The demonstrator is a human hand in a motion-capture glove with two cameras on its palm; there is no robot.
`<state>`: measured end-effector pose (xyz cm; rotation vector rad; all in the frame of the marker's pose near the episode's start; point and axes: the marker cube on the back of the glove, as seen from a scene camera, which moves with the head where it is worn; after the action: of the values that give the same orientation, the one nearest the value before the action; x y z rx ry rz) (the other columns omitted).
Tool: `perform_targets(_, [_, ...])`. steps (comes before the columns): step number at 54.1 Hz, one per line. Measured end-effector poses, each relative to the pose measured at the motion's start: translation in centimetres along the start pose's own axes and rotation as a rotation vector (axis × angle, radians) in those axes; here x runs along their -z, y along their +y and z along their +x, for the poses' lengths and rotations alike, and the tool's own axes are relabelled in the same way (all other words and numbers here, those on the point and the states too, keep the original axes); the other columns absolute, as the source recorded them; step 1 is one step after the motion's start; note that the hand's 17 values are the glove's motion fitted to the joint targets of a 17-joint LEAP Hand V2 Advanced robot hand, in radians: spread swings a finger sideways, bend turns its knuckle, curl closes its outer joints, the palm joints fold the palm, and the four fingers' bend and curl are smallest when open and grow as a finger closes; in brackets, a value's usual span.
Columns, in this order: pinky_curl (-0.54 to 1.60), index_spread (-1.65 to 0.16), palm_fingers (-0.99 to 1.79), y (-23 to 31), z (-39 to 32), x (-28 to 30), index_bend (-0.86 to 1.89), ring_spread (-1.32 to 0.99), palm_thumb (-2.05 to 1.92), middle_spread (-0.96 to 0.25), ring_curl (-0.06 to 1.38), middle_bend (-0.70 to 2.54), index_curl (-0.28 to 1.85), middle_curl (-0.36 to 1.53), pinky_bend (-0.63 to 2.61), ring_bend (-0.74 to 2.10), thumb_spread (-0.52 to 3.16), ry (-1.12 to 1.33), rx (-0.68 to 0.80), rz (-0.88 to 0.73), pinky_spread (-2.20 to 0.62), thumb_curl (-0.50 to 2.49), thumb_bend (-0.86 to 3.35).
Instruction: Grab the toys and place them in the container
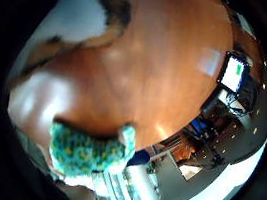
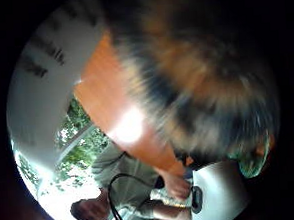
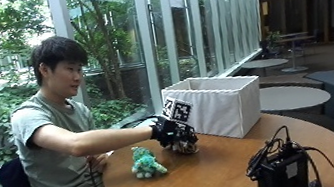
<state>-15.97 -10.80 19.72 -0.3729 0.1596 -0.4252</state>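
My gloved right hand [image 3: 172, 132] grips a brown-and-black furry toy [image 3: 187, 144] just above the tabletop [image 3: 220, 171], beside the white container [image 3: 217, 104]. The thumb-side view shows only fur — the little-finger side catches the green toy [image 1: 90, 153] near the table's edge.

We see a round worktop [image 3: 220, 171] of reddish-brown wood with a smooth, glossy finish that throws back pale patches of light. On it sits a teal plush toy [image 3: 145, 162], its cloth looking nubbly, with yellow flecks. The right hand [image 3: 170, 132] wears a matt black fabric glove and is closed around a furry plush toy [image 3: 187, 145] with a shaggy pile of brown, black and tan. The white container [image 3: 217, 105] looks like matt cloth with soft, slightly creased walls.
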Motion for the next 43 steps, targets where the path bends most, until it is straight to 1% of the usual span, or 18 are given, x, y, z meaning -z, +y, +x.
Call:
perform_targets(3, [0.24, -0.24, -0.02, -0.4, 0.1, 0.1, 0.16, -0.06, 0.28, -0.08, 0.24, 0.36, 0.23, 0.39, 0.43, 0.19, 1.31, 0.024, -0.04, 0.053, -0.02, 0.4, 0.08])
perform_targets(4, [0.24, -0.24, 0.01, -0.2, 0.8, 0.1, 0.17, -0.07, 0.29, -0.09, 0.25, 0.39, 0.24, 0.4, 0.41, 0.19, 1.31, 0.057, -0.045, 0.06, -0.02, 0.4, 0.09])
perform_targets(5, [0.23, -0.25, 0.14, 0.0, 1.7, 0.0, 0.2, -0.1, 0.32, -0.11, 0.25, 0.45, 0.25, 0.42, 0.39, 0.22, 1.31, 0.102, -0.045, 0.065, -0.03, 0.41, 0.1])
perform_targets(7, [0.21, -0.25, 0.21, 0.4, 3.3, 0.0, 0.21, -0.13, 0.36, -0.13, 0.25, 0.5, 0.26, 0.43, 0.34, 0.23, 1.32, 0.18, -0.04, 0.076, -0.03, 0.41, 0.11])
perform_targets(11, [0.18, -0.28, 0.55, -2.0, -0.3, 0.3, 0.34, -0.21, 0.41, -0.16, 0.26, 0.65, 0.29, 0.48, 0.23, 0.31, 1.36, 0.088, -0.062, 0.129, -0.08, 0.41, 0.14])
perform_targets(12, [0.18, -0.27, 0.42, -2.4, -0.8, 0.4, 0.28, -0.21, 0.41, -0.16, 0.25, 0.63, 0.28, 0.47, 0.23, 0.28, 1.35, 0.072, -0.068, 0.137, -0.07, 0.42, 0.13])
perform_targets(14, [0.19, -0.28, 0.68, -2.4, 0.3, 0.5, 0.39, -0.26, 0.43, -0.19, 0.3, 0.71, 0.34, 0.51, 0.2, 0.39, 1.4, 0.103, -0.072, 0.134, -0.12, 0.42, 0.15])
perform_targets(16, [0.18, -0.29, 0.82, -1.9, 2.2, 0.6, 0.42, -0.29, 0.46, -0.2, 0.31, 0.72, 0.34, 0.51, 0.2, 0.47, 1.42, 0.154, -0.067, 0.125, -0.16, 0.42, 0.17])
perform_targets(17, [0.17, -0.29, 0.78, -1.8, 2.8, 0.6, 0.43, -0.3, 0.46, -0.21, 0.31, 0.72, 0.34, 0.51, 0.17, 0.46, 1.43, 0.166, -0.063, 0.124, -0.17, 0.42, 0.17])
perform_targets(18, [0.21, -0.29, 0.85, -1.8, 2.9, 0.7, 0.44, -0.31, 0.49, -0.22, 0.34, 0.73, 0.36, 0.53, 0.22, 0.52, 1.43, 0.167, -0.061, 0.125, -0.19, 0.44, 0.18])
perform_targets(23, [0.27, -0.3, 0.95, -3.5, -0.3, 1.0, 0.45, -0.37, 0.62, -0.24, 0.41, 0.75, 0.42, 0.56, 0.34, 0.64, 1.36, 0.049, -0.08, 0.174, -0.26, 0.51, 0.22])
perform_targets(24, [0.27, -0.31, 0.96, -3.5, -0.1, 1.0, 0.46, -0.38, 0.64, -0.25, 0.41, 0.76, 0.42, 0.56, 0.35, 0.65, 1.34, 0.057, -0.083, 0.178, -0.27, 0.52, 0.23])
perform_targets(25, [0.26, -0.3, 0.86, -3.4, 0.4, 1.0, 0.45, -0.38, 0.59, -0.25, 0.41, 0.75, 0.42, 0.56, 0.3, 0.64, 1.37, 0.074, -0.087, 0.181, -0.27, 0.5, 0.2])
perform_targets(26, [0.31, -0.31, 0.96, -3.2, 0.9, 1.1, 0.48, -0.4, 0.68, -0.26, 0.45, 0.77, 0.45, 0.58, 0.37, 0.7, 1.32, 0.092, -0.091, 0.185, -0.28, 0.55, 0.24])
perform_targets(28, [0.32, -0.32, 1.0, -2.7, 2.0, 1.1, 0.5, -0.41, 0.71, -0.27, 0.46, 0.78, 0.47, 0.59, 0.41, 0.73, 1.27, 0.124, -0.095, 0.192, -0.3, 0.58, 0.25])
perform_targets(34, [0.37, -0.36, 1.08, -1.8, 1.4, 2.3, 0.65, -0.46, 0.75, -0.28, 0.53, 0.85, 0.56, 0.64, 0.48, 0.83, 1.15, 0.029, -0.062, 0.141, -0.32, 0.67, 0.25])
perform_targets(38, [0.4, -0.38, 1.05, -0.5, 2.0, 4.1, 0.74, -0.48, 0.76, -0.29, 0.57, 0.9, 0.64, 0.68, 0.51, 0.88, 1.07, 0.016, -0.08, 0.105, -0.33, 0.72, 0.24])
perform_targets(43, [0.44, -0.39, 0.99, 3.4, 6.2, 7.5, 0.83, -0.5, 0.75, -0.29, 0.63, 0.96, 0.73, 0.73, 0.56, 0.96, 0.96, 0.148, -0.116, 0.106, -0.33, 0.79, 0.23])
